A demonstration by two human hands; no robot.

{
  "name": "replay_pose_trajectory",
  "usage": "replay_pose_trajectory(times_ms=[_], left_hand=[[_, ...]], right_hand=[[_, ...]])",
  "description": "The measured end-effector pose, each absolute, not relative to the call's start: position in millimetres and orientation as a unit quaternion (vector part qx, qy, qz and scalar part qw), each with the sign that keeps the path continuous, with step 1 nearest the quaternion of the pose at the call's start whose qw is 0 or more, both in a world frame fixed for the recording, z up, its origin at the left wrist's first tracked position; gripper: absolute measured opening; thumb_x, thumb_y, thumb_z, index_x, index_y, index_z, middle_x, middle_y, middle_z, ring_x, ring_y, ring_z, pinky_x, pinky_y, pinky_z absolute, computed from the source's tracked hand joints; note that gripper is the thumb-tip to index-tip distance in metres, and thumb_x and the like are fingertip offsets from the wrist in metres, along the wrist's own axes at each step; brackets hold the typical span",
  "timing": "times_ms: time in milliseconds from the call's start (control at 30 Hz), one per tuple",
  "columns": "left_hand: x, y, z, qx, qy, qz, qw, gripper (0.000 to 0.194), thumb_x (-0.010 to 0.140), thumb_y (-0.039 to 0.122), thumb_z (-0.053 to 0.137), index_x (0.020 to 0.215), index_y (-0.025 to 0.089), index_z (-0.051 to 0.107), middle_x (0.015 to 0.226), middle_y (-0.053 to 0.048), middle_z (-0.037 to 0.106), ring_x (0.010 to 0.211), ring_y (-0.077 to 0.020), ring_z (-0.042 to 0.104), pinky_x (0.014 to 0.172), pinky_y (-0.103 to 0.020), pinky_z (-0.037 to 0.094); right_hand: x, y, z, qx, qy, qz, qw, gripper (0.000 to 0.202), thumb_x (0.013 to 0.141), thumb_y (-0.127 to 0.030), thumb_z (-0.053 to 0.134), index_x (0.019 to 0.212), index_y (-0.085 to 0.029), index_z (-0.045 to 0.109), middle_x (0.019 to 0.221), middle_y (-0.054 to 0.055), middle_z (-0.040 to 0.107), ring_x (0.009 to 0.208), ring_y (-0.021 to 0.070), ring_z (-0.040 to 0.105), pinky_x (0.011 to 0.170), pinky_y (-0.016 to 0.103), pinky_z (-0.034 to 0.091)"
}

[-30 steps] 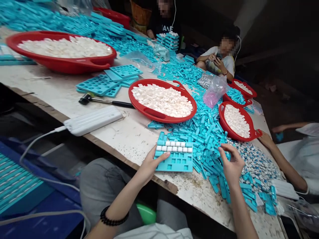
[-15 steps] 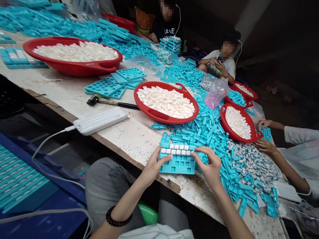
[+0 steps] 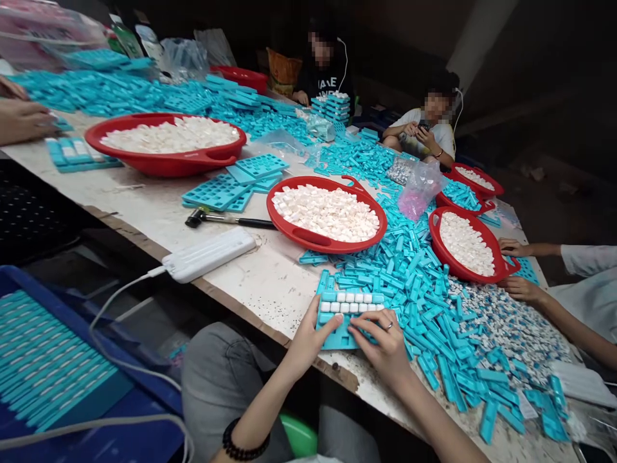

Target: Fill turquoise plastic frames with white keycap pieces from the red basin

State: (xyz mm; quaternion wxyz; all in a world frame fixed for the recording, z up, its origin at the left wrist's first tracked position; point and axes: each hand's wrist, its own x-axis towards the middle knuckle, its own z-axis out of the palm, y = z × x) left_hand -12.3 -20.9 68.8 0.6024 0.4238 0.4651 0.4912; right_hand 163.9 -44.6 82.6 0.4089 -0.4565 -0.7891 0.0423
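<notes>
My left hand (image 3: 304, 342) grips the left side of a flat turquoise tray (image 3: 332, 342) at the table's edge, its thumb lying on the top. Two rows of white square pieces (image 3: 354, 308) sit across the tray's upper part; open square recesses show lower down. My right hand (image 3: 385, 344) is over the tray's lower right part, fingers pinched close to the left thumb. Whatever may be between those fingertips is too small to make out. Loose turquoise strips (image 3: 409, 283) lie piled just beyond and to the right of the tray.
Red basins of white pieces stand ahead (image 3: 328, 241), at left (image 3: 164, 164) and at right (image 3: 463, 273). A hammer (image 3: 231, 220) and white power bank (image 3: 209, 255) lie to the left. A co-worker's hands (image 3: 520, 283) are at right, another person's hand (image 3: 24, 119) at far left.
My right hand has moved from the tray's right edge, down and left over its lower part, and its fingers have come together. The view has shifted, bringing a hand in at far left.
</notes>
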Motion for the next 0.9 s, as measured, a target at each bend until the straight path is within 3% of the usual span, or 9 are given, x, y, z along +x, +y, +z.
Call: replay_pose_trajectory(times_ms=[233, 400, 600, 900], left_hand=[[-14.2, -25.5, 52.6, 0.469, 0.493, 0.478, 0.555, 0.062, 0.081, 0.051, 0.070, 0.133, 0.022, 0.054, 0.139, -0.013, 0.062, 0.131, -0.0335, 0.057, 0.112, -0.049, 0.043], [-13.8, -23.2, 33.1, 0.467, 0.519, 0.481, 0.531, 0.078, 0.075, 0.054, 0.074, 0.142, 0.022, 0.047, 0.150, -0.014, 0.053, 0.141, -0.0360, 0.045, 0.117, -0.050, 0.036], [-14.3, -21.9, 35.1, 0.486, 0.488, 0.486, 0.537, 0.072, 0.079, 0.053, 0.073, 0.141, 0.024, 0.050, 0.142, -0.012, 0.060, 0.136, -0.0351, 0.052, 0.114, -0.048, 0.041], [-15.2, -28.4, 36.2, 0.480, 0.538, 0.443, 0.533, 0.088, 0.078, 0.057, 0.070, 0.150, 0.019, 0.038, 0.161, -0.013, 0.038, 0.151, -0.0342, 0.027, 0.123, -0.048, 0.024]], right_hand=[[161.9, -46.0, 72.8, -0.451, -0.772, 0.058, 0.443, 0.013, 0.097, -0.022, 0.060, 0.107, -0.025, 0.069, 0.095, 0.005, 0.072, 0.085, 0.0219, 0.071, 0.078, 0.036, 0.059], [160.8, -45.3, 65.2, -0.453, -0.761, 0.086, 0.457, 0.012, 0.098, -0.024, 0.057, 0.105, -0.026, 0.067, 0.094, 0.005, 0.070, 0.085, 0.0220, 0.072, 0.073, 0.031, 0.062], [162.9, -46.3, 62.7, -0.451, -0.766, 0.097, 0.448, 0.013, 0.098, -0.021, 0.055, 0.107, -0.025, 0.064, 0.095, 0.006, 0.070, 0.086, 0.0207, 0.072, 0.074, 0.030, 0.061], [161.3, -48.1, 57.6, -0.440, -0.768, 0.070, 0.460, 0.013, 0.100, -0.021, 0.056, 0.110, -0.024, 0.063, 0.097, 0.005, 0.070, 0.090, 0.0194, 0.069, 0.083, 0.032, 0.058]])
